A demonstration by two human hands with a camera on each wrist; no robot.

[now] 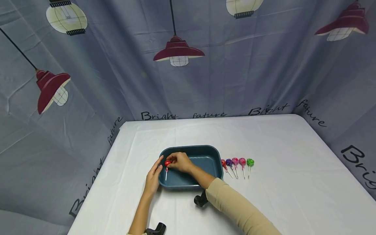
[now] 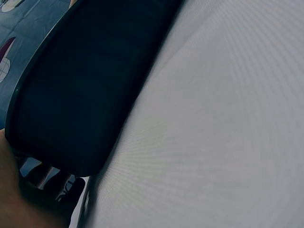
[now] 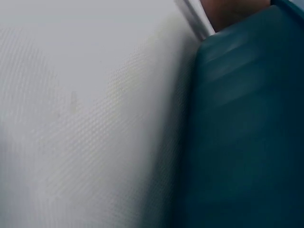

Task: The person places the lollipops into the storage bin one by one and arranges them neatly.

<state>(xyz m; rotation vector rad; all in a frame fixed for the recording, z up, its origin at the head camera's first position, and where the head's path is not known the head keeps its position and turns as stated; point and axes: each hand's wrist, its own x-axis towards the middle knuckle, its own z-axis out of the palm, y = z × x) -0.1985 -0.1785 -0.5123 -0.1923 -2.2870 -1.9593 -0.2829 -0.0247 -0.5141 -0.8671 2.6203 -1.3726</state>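
Note:
In the head view a blue-green rectangular tray (image 1: 188, 179) sits on the white-covered table. My right hand (image 1: 181, 162) reaches over its near rim and pinches the head of a red lollipop (image 1: 167, 163) inside the left end. The lollipop's white stick points toward the near side. Along the outside of the tray's left wall, my left hand (image 1: 152, 179) rests with its fingers extended. In the left wrist view that hand (image 2: 33, 197) lies against the tray's end wall (image 2: 80, 95). The right wrist view shows mostly the tray's side (image 3: 237, 118), and the lollipop is hidden there.
Right of the tray lie several lollipops in a row: a red one (image 1: 224, 162), a purple one (image 1: 229, 163), pink ones (image 1: 242, 162) and a green one (image 1: 250, 162). A grey curtain (image 1: 205, 85) printed with lamps hangs behind the table (image 1: 279, 182).

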